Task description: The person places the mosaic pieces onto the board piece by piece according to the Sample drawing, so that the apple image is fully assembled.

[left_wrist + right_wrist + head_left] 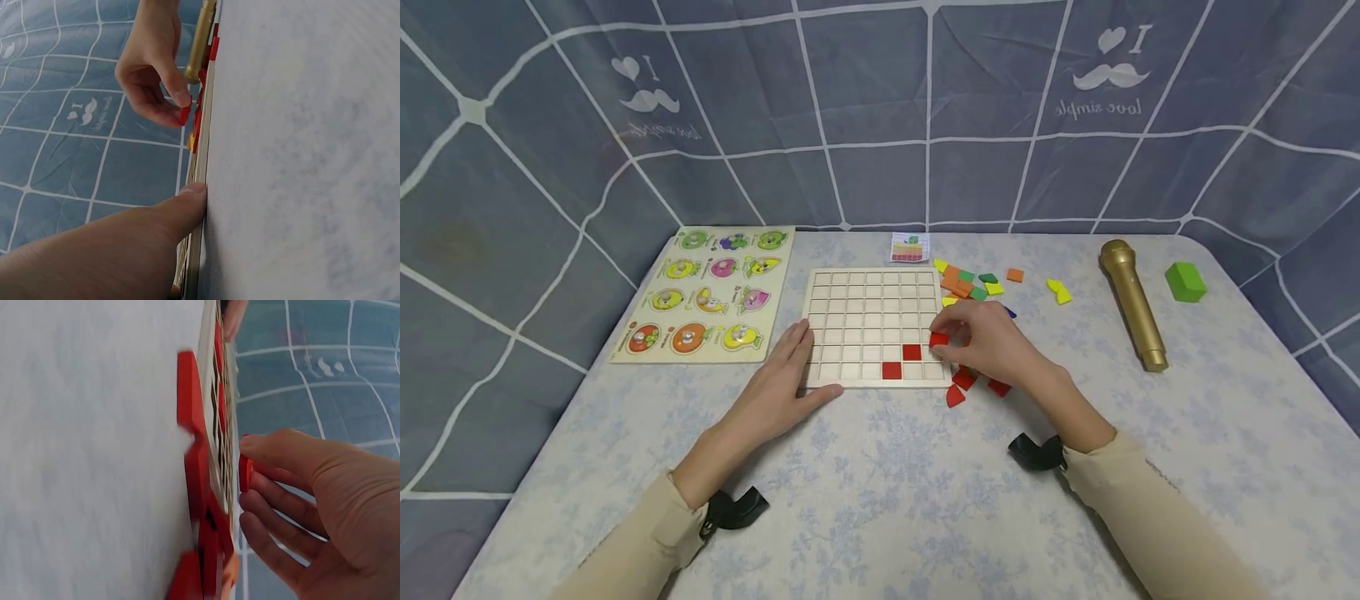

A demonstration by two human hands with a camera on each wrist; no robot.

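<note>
Red tile (pixel 938 339) pinched in right hand (pixel 992 342) fingertips, hovering at grid board (pixel 874 275) 4 o'clock edge. Two red squares (pixel 901 362) already seated nearby. Left hand (pixel 782 379), flat, relaxed, steadies board's 8 o'clock corner. Placing step; next likely needs lowering tile square into an empty cell.

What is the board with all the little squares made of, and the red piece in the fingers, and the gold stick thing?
The grid board looks like pale, unpainted wood: light tan with a matte face. The red piece, pinched by the right hand, seems to be wood painted flat red, though plastic is possible. The gold microphone looks like shiny plastic or metal; its sheen alone cannot settle which.
</note>
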